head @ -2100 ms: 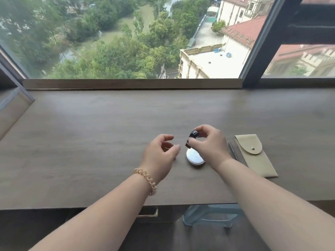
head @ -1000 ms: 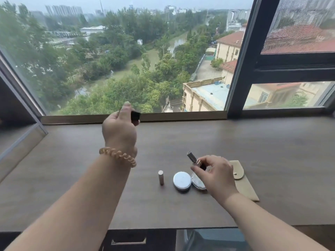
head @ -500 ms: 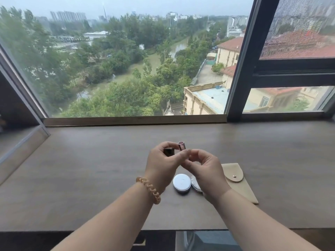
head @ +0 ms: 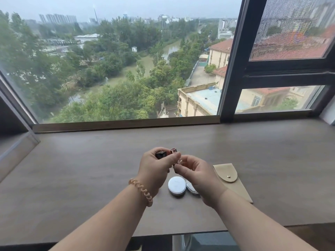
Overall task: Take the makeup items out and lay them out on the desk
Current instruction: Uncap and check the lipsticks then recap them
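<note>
Both hands meet above the middle of the brown desk [head: 72,178]. My left hand [head: 155,167] grips a black lipstick cap [head: 161,154] and also touches the rose-gold lipstick tube [head: 173,152] that stands up between the hands. My right hand [head: 195,176] pinches the lower end of that tube. Below the hands lie a round white compact [head: 177,185] and a second round compact [head: 190,187], half hidden under my right wrist. A beige snap pouch [head: 228,176] lies flat to the right.
A wide window with a dark frame [head: 230,69] rises behind the desk's back ledge [head: 126,124]. A slanted panel [head: 16,153] borders the desk on the left. Under the front edge a pale chair part [head: 183,241] shows.
My left hand came down from near the window with the black cap and joined my right hand at the lipstick. The small tube that stood left of the compacts is gone from the desk.
</note>
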The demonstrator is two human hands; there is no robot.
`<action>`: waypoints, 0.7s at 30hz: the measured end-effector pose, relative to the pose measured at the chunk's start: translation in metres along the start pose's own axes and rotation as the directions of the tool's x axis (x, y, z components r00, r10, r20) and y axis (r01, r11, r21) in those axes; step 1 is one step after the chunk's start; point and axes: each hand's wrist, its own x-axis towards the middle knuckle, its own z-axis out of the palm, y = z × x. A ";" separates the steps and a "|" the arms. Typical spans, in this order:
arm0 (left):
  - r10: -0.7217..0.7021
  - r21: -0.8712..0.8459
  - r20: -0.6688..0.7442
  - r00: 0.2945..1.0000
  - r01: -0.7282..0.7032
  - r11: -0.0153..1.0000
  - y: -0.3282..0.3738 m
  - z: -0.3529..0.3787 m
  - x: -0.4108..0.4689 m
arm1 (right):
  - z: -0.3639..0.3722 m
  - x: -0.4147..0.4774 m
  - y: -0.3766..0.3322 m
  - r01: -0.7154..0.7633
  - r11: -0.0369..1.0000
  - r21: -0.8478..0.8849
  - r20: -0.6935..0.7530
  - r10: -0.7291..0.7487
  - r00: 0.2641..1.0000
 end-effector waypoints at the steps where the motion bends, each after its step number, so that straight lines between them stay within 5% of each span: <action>1: 0.002 0.007 -0.001 1.000 -0.002 1.000 0.000 0.000 0.001 | 0.001 0.002 0.000 0.000 1.000 0.001 -0.035 0.000 0.999; 21: 0.015 0.025 -0.001 1.000 -0.015 1.000 -0.006 -0.001 0.011 | -0.004 0.007 0.006 -0.049 0.987 0.155 -0.023 0.054 0.998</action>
